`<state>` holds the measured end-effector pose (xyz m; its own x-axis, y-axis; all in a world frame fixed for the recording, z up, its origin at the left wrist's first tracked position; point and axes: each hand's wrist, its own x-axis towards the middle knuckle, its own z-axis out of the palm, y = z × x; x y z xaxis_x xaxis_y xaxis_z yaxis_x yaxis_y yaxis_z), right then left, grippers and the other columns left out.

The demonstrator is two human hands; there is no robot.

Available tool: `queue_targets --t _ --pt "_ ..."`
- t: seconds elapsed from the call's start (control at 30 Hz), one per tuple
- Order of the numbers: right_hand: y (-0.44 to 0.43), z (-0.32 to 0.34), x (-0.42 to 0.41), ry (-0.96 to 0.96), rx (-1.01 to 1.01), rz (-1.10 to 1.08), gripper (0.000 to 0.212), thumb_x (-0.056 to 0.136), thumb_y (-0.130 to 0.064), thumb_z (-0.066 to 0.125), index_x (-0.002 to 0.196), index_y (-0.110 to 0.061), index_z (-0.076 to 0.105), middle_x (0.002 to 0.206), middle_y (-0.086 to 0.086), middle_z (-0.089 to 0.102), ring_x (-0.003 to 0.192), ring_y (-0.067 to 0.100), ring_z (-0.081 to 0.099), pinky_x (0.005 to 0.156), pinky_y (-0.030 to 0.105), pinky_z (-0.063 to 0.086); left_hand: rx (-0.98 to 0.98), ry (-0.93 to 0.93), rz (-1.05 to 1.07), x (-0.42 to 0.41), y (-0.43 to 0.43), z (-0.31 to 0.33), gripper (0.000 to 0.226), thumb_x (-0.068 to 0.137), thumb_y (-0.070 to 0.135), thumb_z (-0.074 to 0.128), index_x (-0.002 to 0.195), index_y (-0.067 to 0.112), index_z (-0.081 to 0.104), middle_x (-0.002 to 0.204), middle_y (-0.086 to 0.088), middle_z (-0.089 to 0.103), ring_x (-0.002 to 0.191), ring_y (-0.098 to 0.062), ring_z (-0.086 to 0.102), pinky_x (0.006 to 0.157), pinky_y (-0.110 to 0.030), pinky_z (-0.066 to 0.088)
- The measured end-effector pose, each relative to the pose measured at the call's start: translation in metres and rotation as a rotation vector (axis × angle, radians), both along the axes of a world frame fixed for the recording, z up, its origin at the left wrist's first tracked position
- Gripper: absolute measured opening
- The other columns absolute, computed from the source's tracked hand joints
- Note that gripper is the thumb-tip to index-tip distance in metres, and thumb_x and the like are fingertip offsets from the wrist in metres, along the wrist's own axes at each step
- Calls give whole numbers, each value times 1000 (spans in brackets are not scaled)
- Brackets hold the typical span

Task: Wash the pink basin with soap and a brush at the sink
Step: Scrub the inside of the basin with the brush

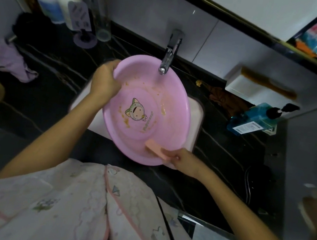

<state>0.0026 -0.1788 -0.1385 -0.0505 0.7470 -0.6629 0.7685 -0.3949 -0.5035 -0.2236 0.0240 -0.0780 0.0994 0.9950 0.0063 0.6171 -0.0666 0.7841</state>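
Pink basin [179, 94], just one, sits tilted over the white sink [195, 125] set in the dark counter [52, 84], its far rim under the single tap [169, 58]. Inside it are orange-brown smears, a cartoon print on the bottom and one peach block [154, 148], brush or soap I cannot tell. The left hand [104, 80] grips the basin's far-left rim; the right hand [183, 160] holds the block against the near wall. Two white bottles [48, 0] stand at the counter's far-left corner, and one blue pump bottle [253, 119] at its right edge.
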Motion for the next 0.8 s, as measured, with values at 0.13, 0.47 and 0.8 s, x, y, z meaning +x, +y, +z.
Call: queue_targets --t 0.13,0.47,0.8 --pt "3 6 21 -431 154 -150 46 100 -48 23 129 -22 48 81 2 56 73 19 62 59 25 47 -10 1 -6 0 1 -1 60 72 -12 54 123 19 60 113 -8 64 97 -23 57 78 -32 46" --pt "2 1 11 -549 113 -28 49 101 -37 30 149 -34 18 115 14 58 98 29 61 82 39 52 -7 -15 -25 -3 3 -2 62 68 -11 55 122 19 61 113 -10 64 100 -28 59 82 -39 52" --pt "10 16 -7 -629 71 144 55 98 -39 40 148 -31 18 122 11 53 103 27 58 79 35 50 -7 2 -12 0 2 -3 57 72 -10 55 120 20 61 112 -9 64 99 -28 59 77 -35 48"
